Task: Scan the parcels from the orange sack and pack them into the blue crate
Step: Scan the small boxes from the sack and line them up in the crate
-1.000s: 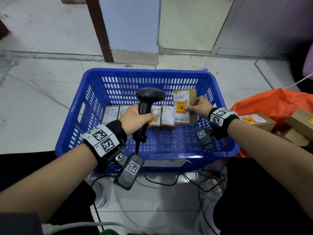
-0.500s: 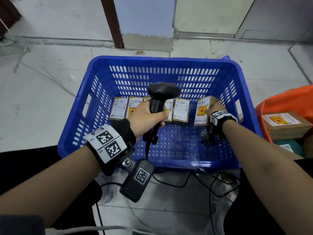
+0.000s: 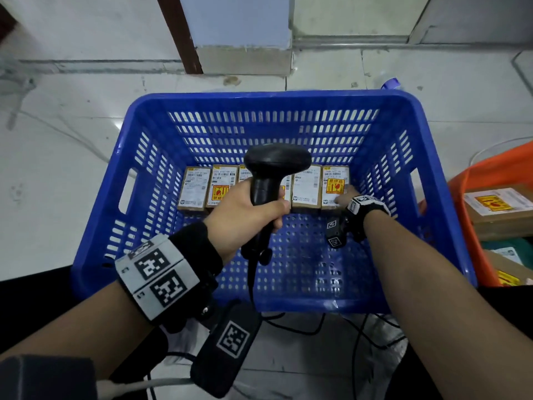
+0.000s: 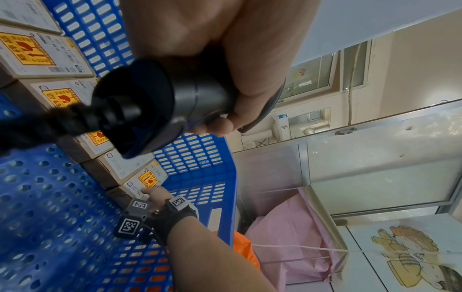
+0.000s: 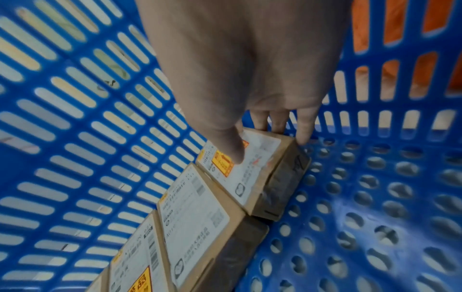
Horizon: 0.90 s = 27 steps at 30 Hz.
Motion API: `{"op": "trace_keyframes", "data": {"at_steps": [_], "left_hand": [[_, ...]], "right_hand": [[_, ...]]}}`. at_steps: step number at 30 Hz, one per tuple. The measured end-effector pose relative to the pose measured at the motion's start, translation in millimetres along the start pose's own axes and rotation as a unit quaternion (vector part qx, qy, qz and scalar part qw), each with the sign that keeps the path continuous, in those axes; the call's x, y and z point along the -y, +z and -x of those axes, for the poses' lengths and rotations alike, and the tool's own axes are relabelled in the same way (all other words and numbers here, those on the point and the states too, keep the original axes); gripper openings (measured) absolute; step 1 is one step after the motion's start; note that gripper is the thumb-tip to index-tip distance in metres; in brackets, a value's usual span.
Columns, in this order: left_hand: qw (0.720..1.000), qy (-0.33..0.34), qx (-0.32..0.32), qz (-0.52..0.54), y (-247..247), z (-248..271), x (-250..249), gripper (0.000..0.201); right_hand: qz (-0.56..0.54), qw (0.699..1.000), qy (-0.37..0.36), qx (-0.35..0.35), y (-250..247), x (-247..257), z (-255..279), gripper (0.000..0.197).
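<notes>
Standing on a pale tiled floor (image 3: 57, 134), blue crate (image 3: 271, 101); behind its far edge a white pillar (image 3: 239, 21) with a dark brown frame. Head view: five brown parcels (image 3: 194, 187) in a row along the crate's far wall. Left hand (image 3: 245, 215) wrapped round the grip of a black scanner (image 3: 277, 163), held over the crate's middle. Right hand (image 3: 344, 197) at the right end of the row, on the end parcel (image 3: 334, 183). Orange sack (image 3: 496, 168) beside the crate's right edge, with more boxes in it. Black cables on the floor at the near edge.

Left wrist view: scanner base and cord close up; window, metal-framed panels, pink bag (image 4: 292, 233).

Right wrist view: thumb on the end parcel's label, fingers (image 5: 305, 126) down its far side; perforated crate bottom.
</notes>
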<state>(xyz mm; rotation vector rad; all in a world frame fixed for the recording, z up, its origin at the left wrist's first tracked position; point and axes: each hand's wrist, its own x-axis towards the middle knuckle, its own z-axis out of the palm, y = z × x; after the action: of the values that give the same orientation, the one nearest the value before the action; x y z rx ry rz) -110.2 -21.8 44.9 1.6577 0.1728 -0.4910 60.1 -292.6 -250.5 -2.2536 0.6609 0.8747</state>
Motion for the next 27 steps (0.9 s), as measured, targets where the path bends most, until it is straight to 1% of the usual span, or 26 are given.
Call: {"op": "trace_keyframes", "data": {"at_steps": [1, 4, 9, 15, 19, 22, 24, 26, 27], "left_hand": [[1.0, -0.002, 0.002, 0.0, -0.6, 1.0, 0.1, 0.01], [1.0, -0.008, 0.003, 0.003, -1.8, 4.5, 0.8, 0.009], [1.0, -0.004, -0.003, 0.007, -5.9, 11.8, 2.9, 0.008], [1.0, -0.007, -0.015, 0.014, -14.5, 13.5, 7.8, 0.009], [1.0, -0.011, -0.019, 0.019, -18.4, 12.6, 11.0, 0.009], [1.0, -0.008, -0.022, 0.022, -17.1, 12.4, 11.4, 0.008], [0.999, -0.002, -0.02, 0.025, -15.8, 12.5, 11.0, 0.009], [0.999, 0.004, -0.02, 0.028, -15.7, 12.0, 8.9, 0.01], [0.999, 0.007, -0.021, 0.029, -15.9, 11.5, 7.9, 0.01]], "right_hand": [[-0.006, 1.0, 0.005, 0.007, 2.6, -0.5, 0.4, 0.077], [0.004, 1.0, 0.014, 0.016, 10.1, -1.1, 10.0, 0.082], [0.043, 0.999, -0.021, 0.012, 19.8, -2.0, 21.0, 0.081], [0.005, 0.999, -0.033, -0.005, 25.8, -0.6, 23.6, 0.076], [0.005, 1.0, -0.026, 0.013, 22.4, -0.2, 23.8, 0.085], [0.035, 0.999, -0.035, 0.0, 22.2, 2.7, 29.7, 0.092], [0.096, 0.994, -0.038, -0.029, 21.6, 9.0, 37.8, 0.097], [0.152, 0.985, -0.059, -0.052, 17.5, 22.7, 49.3, 0.102], [0.161, 0.983, -0.077, -0.053, 13.1, 31.7, 55.7, 0.102]]}}
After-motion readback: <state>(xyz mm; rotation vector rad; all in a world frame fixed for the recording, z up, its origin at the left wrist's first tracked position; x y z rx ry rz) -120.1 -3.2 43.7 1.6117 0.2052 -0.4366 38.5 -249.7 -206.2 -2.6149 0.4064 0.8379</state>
